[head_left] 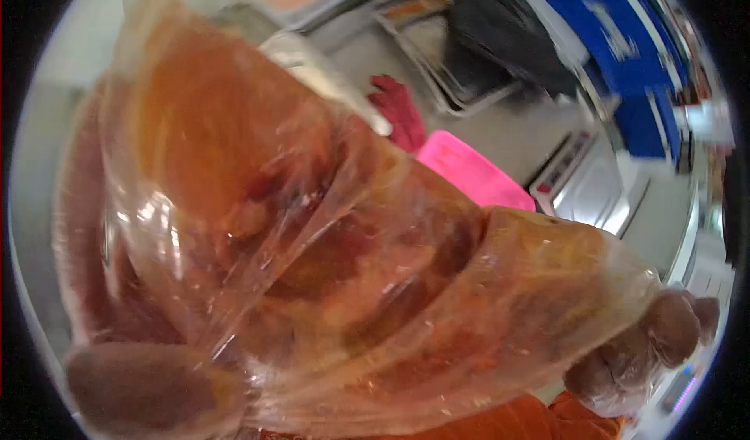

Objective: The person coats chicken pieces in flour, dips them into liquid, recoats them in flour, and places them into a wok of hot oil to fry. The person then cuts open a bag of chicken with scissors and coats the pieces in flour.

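Observation:
A large clear plastic bag of orange-red marinated meat fills most of the view, close in front of me. My left hand holds the bag's left side, with the thumb across the front and the fingers partly hidden behind the plastic. At the far right, the bag's other end is gripped by my right hand, its fingers closed on the film. The plastic is stretched and wrinkled between the hands. Exact pieces inside are blurred by the film and sauce.
Beyond the bag, a metal counter carries a bright pink tub, a dark red glove, a scale and metal trays. A black plastic bag lies behind. Blue panels or boxes stand at upper right.

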A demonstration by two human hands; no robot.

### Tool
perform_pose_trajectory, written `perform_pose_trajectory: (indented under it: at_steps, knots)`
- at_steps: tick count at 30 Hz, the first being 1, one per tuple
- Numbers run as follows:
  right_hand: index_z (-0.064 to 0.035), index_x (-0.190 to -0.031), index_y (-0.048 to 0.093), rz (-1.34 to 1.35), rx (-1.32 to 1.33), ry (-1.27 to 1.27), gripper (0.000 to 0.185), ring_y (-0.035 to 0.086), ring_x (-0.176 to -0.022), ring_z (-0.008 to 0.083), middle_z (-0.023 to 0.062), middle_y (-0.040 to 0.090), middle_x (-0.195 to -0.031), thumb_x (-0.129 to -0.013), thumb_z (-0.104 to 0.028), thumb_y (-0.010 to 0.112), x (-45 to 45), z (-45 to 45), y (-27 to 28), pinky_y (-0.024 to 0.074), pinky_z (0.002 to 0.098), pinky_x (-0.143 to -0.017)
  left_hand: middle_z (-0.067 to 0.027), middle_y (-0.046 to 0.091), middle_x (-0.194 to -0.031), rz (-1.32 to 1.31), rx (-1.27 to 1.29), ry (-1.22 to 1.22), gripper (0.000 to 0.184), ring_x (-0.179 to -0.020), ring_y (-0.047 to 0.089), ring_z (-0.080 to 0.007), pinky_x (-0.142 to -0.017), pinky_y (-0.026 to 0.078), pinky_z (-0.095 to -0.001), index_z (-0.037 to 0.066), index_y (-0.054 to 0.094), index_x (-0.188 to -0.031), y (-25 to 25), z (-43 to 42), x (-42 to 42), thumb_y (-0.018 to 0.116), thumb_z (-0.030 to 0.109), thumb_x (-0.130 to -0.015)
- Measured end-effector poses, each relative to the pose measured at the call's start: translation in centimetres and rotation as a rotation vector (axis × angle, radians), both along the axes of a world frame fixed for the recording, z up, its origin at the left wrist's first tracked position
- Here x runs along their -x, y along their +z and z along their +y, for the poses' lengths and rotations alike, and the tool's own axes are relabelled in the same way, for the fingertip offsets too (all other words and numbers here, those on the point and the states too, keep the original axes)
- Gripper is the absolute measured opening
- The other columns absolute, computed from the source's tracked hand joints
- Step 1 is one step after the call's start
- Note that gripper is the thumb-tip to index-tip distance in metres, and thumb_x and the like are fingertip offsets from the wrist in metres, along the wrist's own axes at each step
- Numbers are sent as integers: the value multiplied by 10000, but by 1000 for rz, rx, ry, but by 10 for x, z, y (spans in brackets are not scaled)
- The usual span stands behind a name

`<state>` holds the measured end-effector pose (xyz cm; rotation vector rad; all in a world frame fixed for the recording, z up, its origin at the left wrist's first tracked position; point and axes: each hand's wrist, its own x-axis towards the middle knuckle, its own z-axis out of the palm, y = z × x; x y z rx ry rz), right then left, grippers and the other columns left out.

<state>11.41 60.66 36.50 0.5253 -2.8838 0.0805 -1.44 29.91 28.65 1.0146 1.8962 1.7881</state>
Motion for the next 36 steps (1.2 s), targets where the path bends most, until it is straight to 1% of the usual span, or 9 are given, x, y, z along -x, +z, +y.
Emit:
perform_pose_trajectory:
  at_steps: [12, 15, 17, 18, 20, 22, 25, 28, 36]
  knots:
    - [-188, -725, 641, -6, 9, 462, 272, 572, -776, 190, -47, 665, -872, -671, -410, 790, 189, -244, 51, 401, 380, -735, -117, 531, -1293, 35, -350, 448, 242, -1251, 522, -279, -1034, 465, -403, 65, 600, -1117, 7, -236, 40, 588, 154, -892]
    - [-183, -714, 640, -51, 57, 573, 301, 574, -748, 191, -43, 667, -844, -660, -432, 801, 223, -308, 52, 402, 373, -730, -123, 535, -1330, -280, -221, 544, 267, -1285, 523, -287, -1038, 470, -413, 66, 607, -1139, -12, -276, 84, 601, 194, -905]
    - [-179, -707, 640, -129, 85, 648, 321, 575, -730, 191, -40, 669, -825, -653, -446, 808, 243, -336, 34, 402, 369, -727, -90, 589, -1251, -549, 10, 379, 304, -1055, 644, -205, -709, 606, -354, 100, 622, -1208, -46, -289, 115, 604, 193, -919]
    - [-170, -725, 656, -171, 86, 719, 286, 596, -723, 208, -31, 680, -833, -681, -410, 806, 250, -338, 16, 420, 364, -719, -117, 650, -1202, -717, 237, 283, 511, -967, 665, -214, -670, 583, -288, 52, 597, -1242, -97, -289, 135, 601, 451, -922]
    - [-150, -758, 682, -230, -214, 807, 270, 609, -697, 234, 3, 674, -782, -687, -363, 832, 263, -355, -1, 445, 369, -690, -120, 670, -1239, -1008, 232, 139, 522, -978, 691, -237, -695, 595, -322, 68, 589, -1322, -115, -286, 146, 544, 453, -972]
    - [-105, -802, 703, -362, -335, 685, 282, 613, -679, 253, 51, 656, -718, -699, -320, 853, 290, -357, -24, 466, 399, -656, -122, 656, -1288, -1152, 192, 84, 528, -1049, 679, -252, -732, 596, -363, 82, 570, -1364, -173, -285, 157, 520, 453, -991]
    - [-6, -896, 718, -677, 387, -220, 320, 659, -709, 270, 124, 705, -804, -835, -316, 767, 311, -322, -92, 501, 440, -625, -112, 647, -1308, -1303, -146, 17, 557, -1112, 659, -261, -833, 580, -429, 95, 562, -1380, -222, -288, 152, 546, 480, -978]
    - [-13, -855, 736, -489, 1111, -596, 262, 633, -675, 174, -11, 671, -812, -896, -271, 738, 325, -272, -212, 514, 372, -626, -87, 643, -1283, -1111, -452, 83, 625, -1139, 640, -258, -905, 543, -481, 128, 560, -1374, -247, -272, 146, 599, 563, -927]
    - [3, -993, 695, -336, 521, -471, 347, 672, -857, 336, 204, 699, -890, -906, -331, 653, 270, -346, -248, 493, 451, -773, -25, 650, -1111, -1047, -114, 611, 506, -936, 658, -169, -785, 515, -345, 181, 579, -1252, -181, -214, 154, 780, 402, -843]
